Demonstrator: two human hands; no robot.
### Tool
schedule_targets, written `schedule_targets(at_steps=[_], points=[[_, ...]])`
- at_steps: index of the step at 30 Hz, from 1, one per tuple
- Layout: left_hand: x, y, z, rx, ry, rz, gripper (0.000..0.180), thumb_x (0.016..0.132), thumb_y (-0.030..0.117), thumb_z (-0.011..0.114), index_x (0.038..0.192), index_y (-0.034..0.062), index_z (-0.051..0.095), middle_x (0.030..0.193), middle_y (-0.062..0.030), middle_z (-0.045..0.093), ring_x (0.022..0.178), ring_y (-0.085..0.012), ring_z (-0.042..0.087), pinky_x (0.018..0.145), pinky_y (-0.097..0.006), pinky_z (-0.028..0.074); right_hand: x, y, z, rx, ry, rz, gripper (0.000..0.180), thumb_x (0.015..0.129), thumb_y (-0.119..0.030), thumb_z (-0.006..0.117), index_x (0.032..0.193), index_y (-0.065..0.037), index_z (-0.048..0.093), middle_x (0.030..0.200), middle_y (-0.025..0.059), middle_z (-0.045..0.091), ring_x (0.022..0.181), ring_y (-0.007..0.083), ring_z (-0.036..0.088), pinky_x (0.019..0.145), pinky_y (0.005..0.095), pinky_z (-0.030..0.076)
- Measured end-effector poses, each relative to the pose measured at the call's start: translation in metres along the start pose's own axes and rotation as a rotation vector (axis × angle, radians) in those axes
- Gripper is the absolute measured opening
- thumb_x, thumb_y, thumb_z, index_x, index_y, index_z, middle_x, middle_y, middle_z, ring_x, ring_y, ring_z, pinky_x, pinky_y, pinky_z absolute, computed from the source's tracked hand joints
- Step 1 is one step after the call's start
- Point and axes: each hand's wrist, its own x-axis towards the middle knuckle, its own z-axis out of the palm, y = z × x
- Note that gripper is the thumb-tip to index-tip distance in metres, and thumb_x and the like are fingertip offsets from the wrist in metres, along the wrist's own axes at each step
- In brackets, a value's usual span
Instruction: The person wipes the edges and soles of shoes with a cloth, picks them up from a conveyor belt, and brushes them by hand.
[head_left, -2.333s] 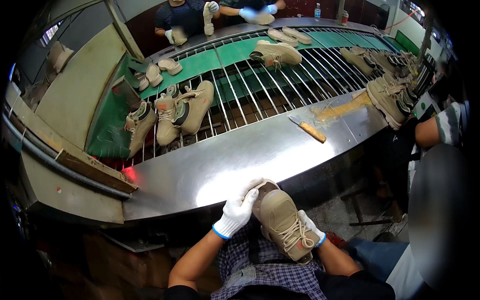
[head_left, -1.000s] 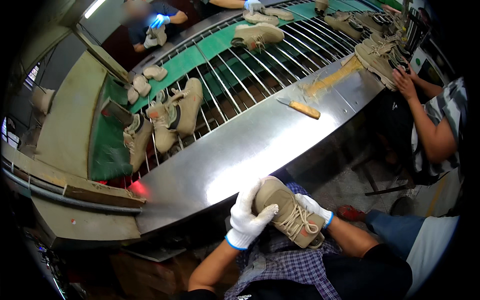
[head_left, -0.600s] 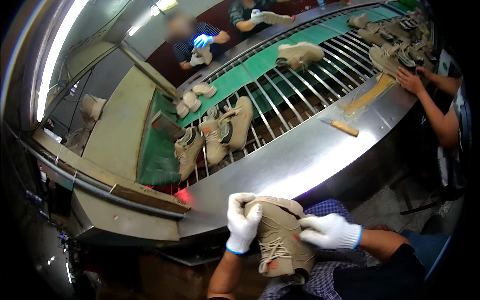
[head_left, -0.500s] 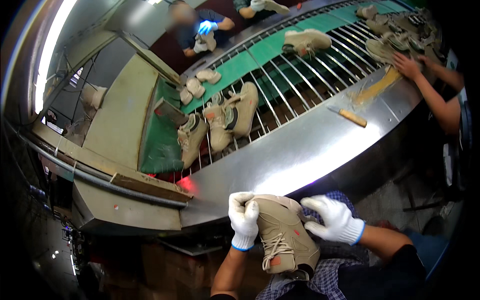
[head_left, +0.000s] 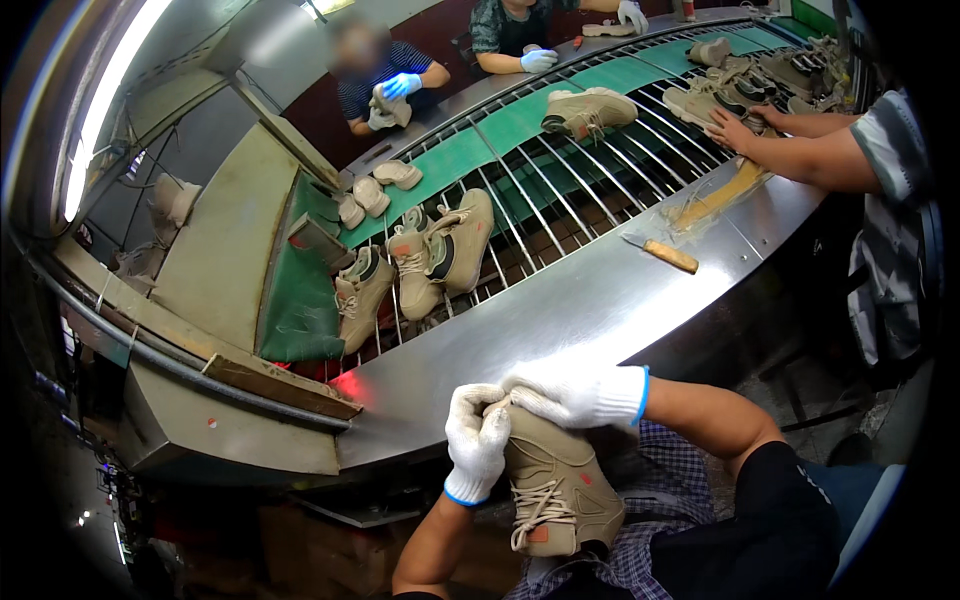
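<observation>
On the conveyor [head_left: 440, 165], 3 tan shoes [head_left: 415, 285] rest grouped; our left hand [head_left: 474, 450] clamps its fingers on the laced shoe [head_left: 560, 468] above our lap; our right hand [head_left: 572, 392] lies fingers together across its toe, grip hidden.

Stainless steel tabletop [head_left: 560, 330], curved, glare along near edge. On it: knife [head_left: 670, 256], wooden handle, blade pointing left; yellow-brown adhesive patch [head_left: 722, 197] just beyond knife. Metal-rod rack [head_left: 519, 241] behind, three beige high-top shoes [head_left: 467, 240] grouped at left end, many more beige shoes [head_left: 695, 106] crowded at right. Green belt [head_left: 450, 155] along rods: three pale soles [head_left: 370, 196] at left. Lone beige shoe [head_left: 590, 113] on its side, across belt edge and rods.
</observation>
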Motion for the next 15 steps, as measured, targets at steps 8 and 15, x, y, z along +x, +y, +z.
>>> schedule_targets(at_steps=[8,15], points=[[0.021,0.015,-0.032,0.200,-0.270,-0.124,0.054,0.096,0.030,0.070,0.131,-0.0092,0.060,0.120,-0.0158,0.070,0.110,-0.0214,0.067,0.102,-0.035,0.052,-0.085,-0.027,-0.003,-0.016,-0.018,0.168,0.082,0.082,-0.011,0.071,0.154,0.003,0.035,0.132,0.0320,0.061,0.098,0.0410,0.075,0.081,0.0442,0.064],[0.016,0.011,-0.033,0.076,-0.236,-0.165,0.045,0.095,0.017,0.064,0.129,-0.0108,0.062,0.121,-0.0165,0.070,0.112,-0.0220,0.067,0.104,-0.035,0.051,-0.070,0.013,0.038,-0.018,0.414,-0.046,0.047,0.091,-0.009,0.065,0.134,0.007,0.060,0.103,0.0245,0.072,0.088,0.0393,0.075,0.078,0.0420,0.062]])
